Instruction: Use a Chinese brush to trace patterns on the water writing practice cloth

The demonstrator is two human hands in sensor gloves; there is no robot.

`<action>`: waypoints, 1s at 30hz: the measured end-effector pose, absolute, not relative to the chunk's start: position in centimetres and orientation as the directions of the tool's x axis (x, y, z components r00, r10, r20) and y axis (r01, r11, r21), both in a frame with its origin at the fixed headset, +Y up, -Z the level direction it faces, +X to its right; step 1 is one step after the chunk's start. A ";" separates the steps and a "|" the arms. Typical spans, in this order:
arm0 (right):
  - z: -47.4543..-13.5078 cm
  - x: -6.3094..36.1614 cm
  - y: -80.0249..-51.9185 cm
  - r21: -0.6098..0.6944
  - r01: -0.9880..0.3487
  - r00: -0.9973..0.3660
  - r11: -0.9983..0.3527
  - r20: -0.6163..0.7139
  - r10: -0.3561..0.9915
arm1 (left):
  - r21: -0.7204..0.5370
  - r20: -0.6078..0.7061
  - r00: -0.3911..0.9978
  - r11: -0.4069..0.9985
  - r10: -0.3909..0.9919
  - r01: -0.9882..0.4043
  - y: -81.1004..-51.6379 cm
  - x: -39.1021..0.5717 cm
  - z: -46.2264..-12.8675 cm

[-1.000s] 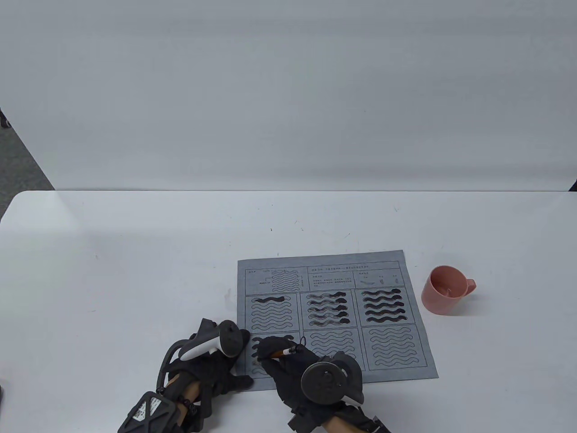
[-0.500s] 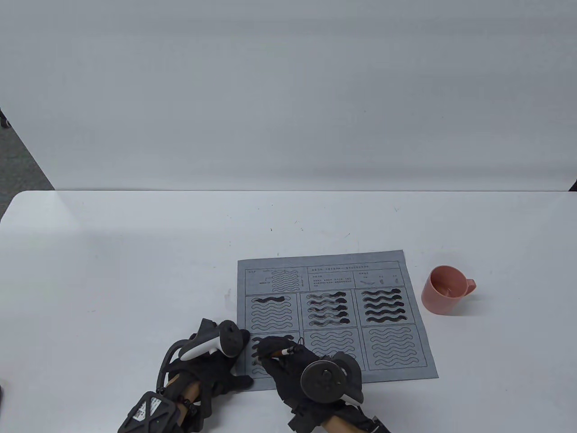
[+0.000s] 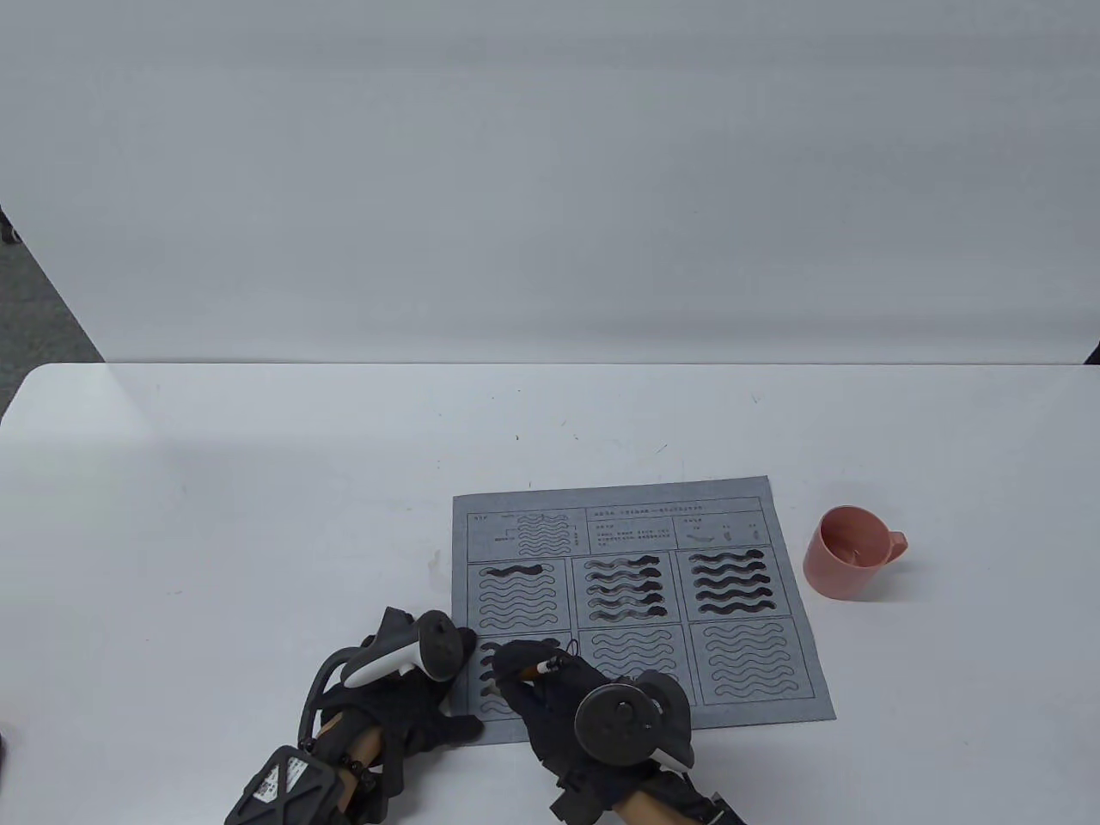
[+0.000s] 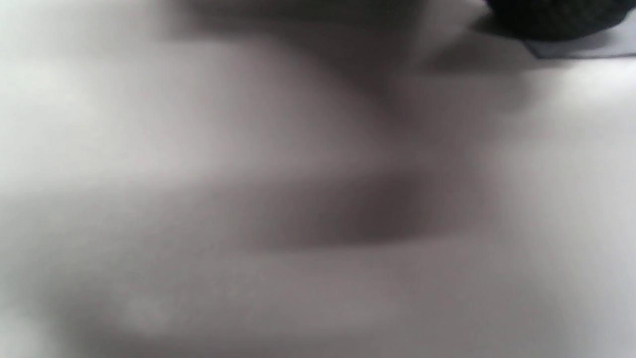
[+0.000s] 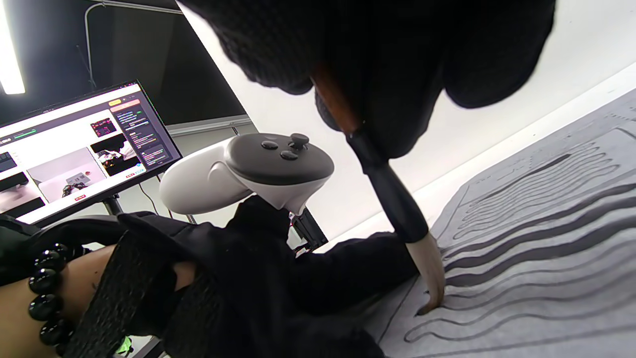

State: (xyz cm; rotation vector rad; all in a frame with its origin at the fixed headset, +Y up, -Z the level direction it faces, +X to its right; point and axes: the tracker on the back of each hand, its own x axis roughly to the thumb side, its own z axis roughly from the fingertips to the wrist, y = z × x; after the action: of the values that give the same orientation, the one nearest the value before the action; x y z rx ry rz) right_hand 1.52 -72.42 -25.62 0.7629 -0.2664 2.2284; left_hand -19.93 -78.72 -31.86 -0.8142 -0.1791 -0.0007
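Table view: on the practice cloth [image 3: 640,601], right and middle far panels are filled, one far-left line too; near-left is under way, two near panels are untouched. The brush [image 5: 397,209], pinched in the right hand [image 3: 550,696], slants tip-down leftward. The left hand [image 3: 412,687] lies flat at the cloth edge.

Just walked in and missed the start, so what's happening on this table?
A person in sensor gloves is tracing wavy patterns on a grey practice cloth. The right hand holds a brush, its tip touching the cloth in the near left panel, where some waves are already dark. The left hand rests at the cloth's left edge. The far right and far middle panels are mostly filled. A pink cup stands right of the cloth.
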 end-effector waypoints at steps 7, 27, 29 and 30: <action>-25.7 1.6 -72.4 0.045 -0.716 -0.543 -0.697 0.592 0.596 | -0.723 0.159 0.985 0.687 0.068 0.069 -78.7 -19.9 -31.9; -25.8 1.9 -72.6 0.042 -0.717 -0.548 -0.695 0.582 0.601 | -0.723 0.159 0.985 0.687 0.068 0.069 -78.7 -19.9 -31.9; -25.8 1.9 -72.6 0.038 -0.717 -0.551 -0.696 0.581 0.599 | -0.723 0.159 0.985 0.687 0.068 0.069 -78.7 -19.9 -31.9; -25.8 1.9 -72.6 0.038 -0.717 -0.551 -0.696 0.581 0.599 | -0.723 0.159 0.985 0.687 0.068 0.069 -78.7 -19.9 -31.9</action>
State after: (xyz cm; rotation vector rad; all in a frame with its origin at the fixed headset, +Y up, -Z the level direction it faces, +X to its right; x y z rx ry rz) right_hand 1.93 -72.57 -25.76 0.7370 -0.2618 2.2376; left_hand -19.93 -78.72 -31.86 -0.8142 -0.1791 -0.0007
